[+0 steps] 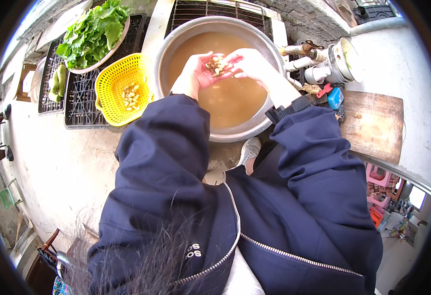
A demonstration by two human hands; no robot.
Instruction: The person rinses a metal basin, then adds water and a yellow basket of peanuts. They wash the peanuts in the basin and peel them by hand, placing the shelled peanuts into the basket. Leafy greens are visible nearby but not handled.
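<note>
My left hand (pixel 203 72) is cupped palm up above a large metal basin (pixel 160 70) of cloudy brown water (pixel 233 107). In its palm lies a small heap of wet peanuts (pixel 217 65), probably in their shells. From the right, my right hand (pixel 247 63) reaches over with its fingertips at the edge of the heap; whether they pinch any of it is unclear. Left of the basin, a yellow plastic basket (pixel 106 83) holds several similar pale pieces (pixel 130 96) on its bottom.
Black plastic crates (pixel 84 107) stand on the left, bearing a bowl of leafy lettuce (pixel 93 35) and green vegetables (pixel 59 81). Taps (pixel 300 50), stacked pots (pixel 342 61), a blue plastic box (pixel 335 98) and a wooden board (pixel 373 125) are on the right. A metal rack (pixel 219 9) lies behind the basin.
</note>
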